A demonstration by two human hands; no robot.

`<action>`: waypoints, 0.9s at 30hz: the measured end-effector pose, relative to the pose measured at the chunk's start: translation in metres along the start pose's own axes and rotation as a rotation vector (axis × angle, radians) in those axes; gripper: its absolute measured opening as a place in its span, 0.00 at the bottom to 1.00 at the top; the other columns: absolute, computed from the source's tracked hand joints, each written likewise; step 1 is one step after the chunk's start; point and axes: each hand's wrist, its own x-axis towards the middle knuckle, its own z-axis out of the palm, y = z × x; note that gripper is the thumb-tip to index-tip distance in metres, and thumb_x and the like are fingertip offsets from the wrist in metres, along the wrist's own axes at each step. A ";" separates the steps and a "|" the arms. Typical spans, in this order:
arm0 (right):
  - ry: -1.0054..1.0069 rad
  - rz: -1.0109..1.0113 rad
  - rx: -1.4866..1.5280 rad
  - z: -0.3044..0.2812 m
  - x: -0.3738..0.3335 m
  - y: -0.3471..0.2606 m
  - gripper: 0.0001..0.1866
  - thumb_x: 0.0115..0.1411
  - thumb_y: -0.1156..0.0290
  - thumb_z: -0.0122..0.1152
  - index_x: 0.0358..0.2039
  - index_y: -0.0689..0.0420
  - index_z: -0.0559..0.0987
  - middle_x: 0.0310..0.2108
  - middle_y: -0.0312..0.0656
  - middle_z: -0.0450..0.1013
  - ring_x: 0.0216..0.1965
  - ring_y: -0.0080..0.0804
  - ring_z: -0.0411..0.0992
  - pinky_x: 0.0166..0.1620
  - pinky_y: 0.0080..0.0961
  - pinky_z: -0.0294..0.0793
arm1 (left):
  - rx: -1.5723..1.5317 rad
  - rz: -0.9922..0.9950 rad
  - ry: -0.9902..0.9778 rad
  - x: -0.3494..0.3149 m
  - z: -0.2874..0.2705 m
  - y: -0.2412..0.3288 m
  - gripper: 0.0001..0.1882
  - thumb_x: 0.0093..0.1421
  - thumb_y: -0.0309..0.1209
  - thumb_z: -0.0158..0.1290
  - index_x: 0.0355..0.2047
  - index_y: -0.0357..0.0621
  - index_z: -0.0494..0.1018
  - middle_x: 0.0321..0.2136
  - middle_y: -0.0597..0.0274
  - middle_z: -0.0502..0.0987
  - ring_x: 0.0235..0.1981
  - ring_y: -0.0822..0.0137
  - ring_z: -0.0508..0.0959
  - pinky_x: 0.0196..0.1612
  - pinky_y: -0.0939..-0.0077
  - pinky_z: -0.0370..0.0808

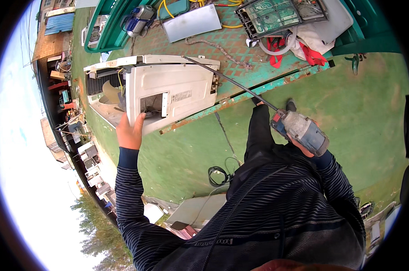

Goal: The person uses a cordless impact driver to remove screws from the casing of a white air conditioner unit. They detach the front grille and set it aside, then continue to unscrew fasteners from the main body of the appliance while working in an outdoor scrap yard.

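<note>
A white air-conditioner outdoor unit [179, 83] lies on the vehicle's worn green bed, its end uncovered so that a fan blade [110, 93] shows inside. My left hand [131, 131] grips the near-left edge of its casing, thumb on the front by the square opening, fingers out of sight behind the edge. Wrapped round a grey-and-blue cordless impact driver [306, 131] is my right hand [302, 147], mostly covered by the tool. From the driver a long thin bit [229, 81] runs up and left, its tip at the casing's far edge; whether it sits in a screw is too small to tell.
On the bed stand a blue-and-silver motor [139, 21], a silver metal panel [191, 23], a yellow hose [233, 26] and a circuit-board tray [276, 18]. A red-and-white cloth [310, 49] hangs near the bed's edge. A black cable coil [219, 176] lies on the green floor.
</note>
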 end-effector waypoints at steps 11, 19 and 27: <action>0.003 -0.096 0.218 0.011 0.023 -0.024 0.25 0.50 0.73 0.68 0.50 0.58 0.73 0.44 0.40 0.74 0.44 0.36 0.73 0.46 0.30 0.73 | -0.037 -0.036 0.031 0.025 -0.007 0.015 0.14 0.59 0.36 0.60 0.35 0.35 0.75 0.22 0.57 0.77 0.23 0.72 0.72 0.30 0.74 0.72; -0.083 0.060 0.315 0.017 0.034 -0.007 0.27 0.48 0.70 0.71 0.50 0.56 0.72 0.45 0.44 0.73 0.46 0.43 0.72 0.47 0.35 0.73 | -0.119 0.005 0.021 0.020 0.016 0.013 0.17 0.59 0.38 0.60 0.32 0.34 0.73 0.20 0.45 0.76 0.20 0.51 0.75 0.26 0.64 0.71; -0.067 -0.164 0.177 0.008 0.032 -0.022 0.20 0.57 0.74 0.59 0.51 0.61 0.71 0.44 0.40 0.74 0.43 0.31 0.75 0.44 0.26 0.76 | -0.062 -0.075 -0.030 0.013 0.032 0.020 0.15 0.59 0.36 0.60 0.36 0.35 0.75 0.23 0.50 0.78 0.24 0.60 0.77 0.31 0.69 0.73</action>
